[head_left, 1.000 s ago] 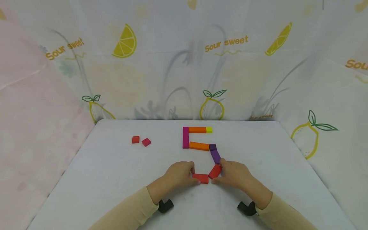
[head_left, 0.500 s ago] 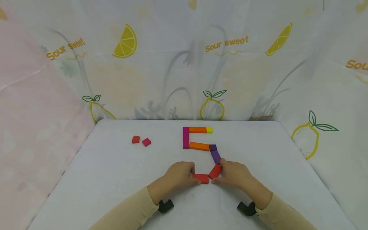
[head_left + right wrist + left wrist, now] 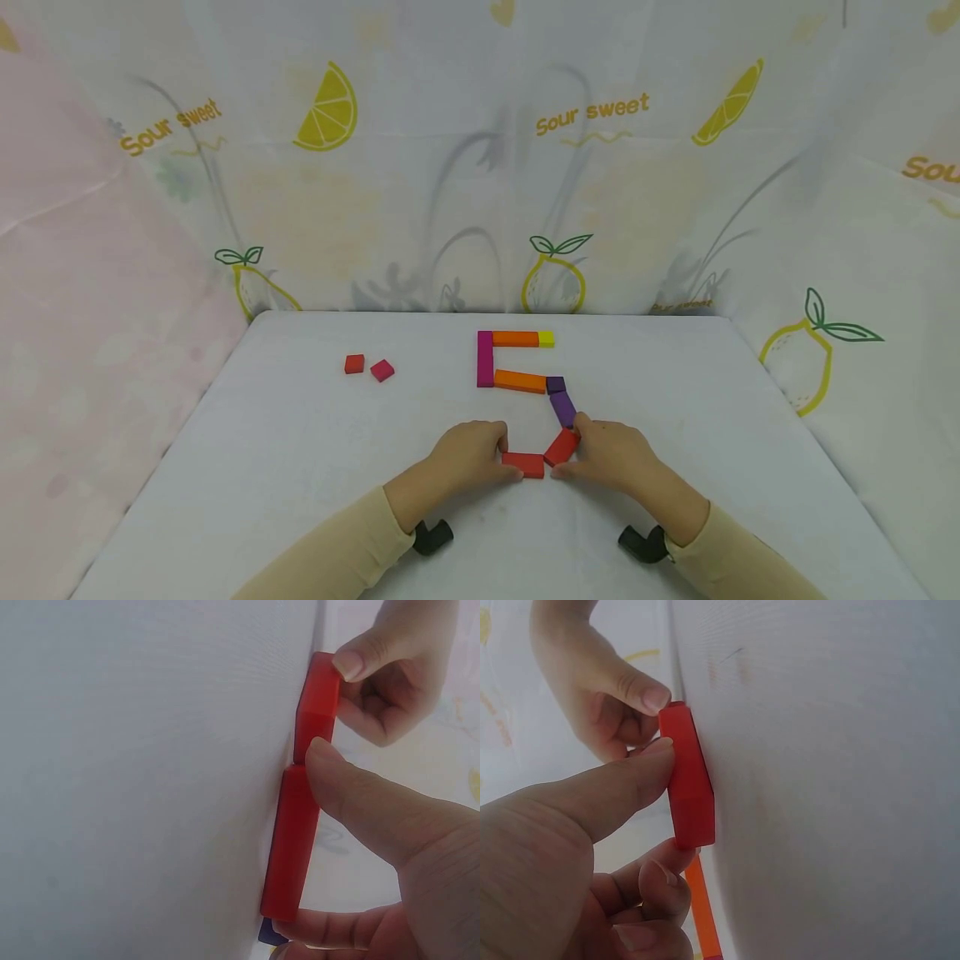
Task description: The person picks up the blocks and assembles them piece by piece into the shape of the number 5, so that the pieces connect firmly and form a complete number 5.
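Note:
In the head view, my left hand [image 3: 468, 454] pinches a flat red block [image 3: 525, 466] between thumb and fingers at its left end. My right hand [image 3: 611, 454] holds a slanted red block [image 3: 562, 447] by its two ends, thumb at the lower end, fingertips by the upper. The inner ends of these red blocks meet. Above the slanted one lies a purple block [image 3: 562, 409], then a small dark purple block [image 3: 555, 385]. An orange block [image 3: 520, 382], a magenta block [image 3: 485, 359], another orange block [image 3: 515, 339] and a yellow block [image 3: 546, 339] continue the line, shaped like a 5.
A small red block [image 3: 354, 364] and a small pinkish-red block [image 3: 382, 371] lie apart on the left of the white table [image 3: 300, 450]. Behind it hangs a lemon-printed curtain [image 3: 420, 208]. Black wrist devices [image 3: 643, 545] sit at both cuffs.

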The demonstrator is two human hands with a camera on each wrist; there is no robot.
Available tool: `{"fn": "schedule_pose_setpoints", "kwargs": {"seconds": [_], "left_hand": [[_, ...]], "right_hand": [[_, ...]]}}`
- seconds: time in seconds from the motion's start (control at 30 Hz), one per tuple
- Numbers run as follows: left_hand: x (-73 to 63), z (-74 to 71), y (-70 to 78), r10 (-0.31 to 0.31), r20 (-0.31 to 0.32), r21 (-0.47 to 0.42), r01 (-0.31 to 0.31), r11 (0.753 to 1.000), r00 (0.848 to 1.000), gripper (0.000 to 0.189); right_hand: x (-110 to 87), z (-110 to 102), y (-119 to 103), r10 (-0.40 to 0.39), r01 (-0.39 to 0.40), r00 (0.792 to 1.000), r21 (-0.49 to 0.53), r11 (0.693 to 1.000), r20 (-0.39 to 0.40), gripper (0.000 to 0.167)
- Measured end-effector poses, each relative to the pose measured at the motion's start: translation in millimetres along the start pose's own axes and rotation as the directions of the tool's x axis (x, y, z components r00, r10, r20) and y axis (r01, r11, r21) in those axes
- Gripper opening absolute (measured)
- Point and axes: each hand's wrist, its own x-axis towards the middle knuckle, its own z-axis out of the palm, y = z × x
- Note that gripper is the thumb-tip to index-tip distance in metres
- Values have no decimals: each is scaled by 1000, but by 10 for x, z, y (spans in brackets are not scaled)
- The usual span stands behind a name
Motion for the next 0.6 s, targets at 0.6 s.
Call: {"fn": "schedule_pose_setpoints", "kwargs": {"seconds": [0.6], "left_hand": [[-3,0,-7,3,4,-4,-3,1000,1000,32]], "right_hand": [[1,8,-5,6,-6,1000,0,1000,3,60]]}}
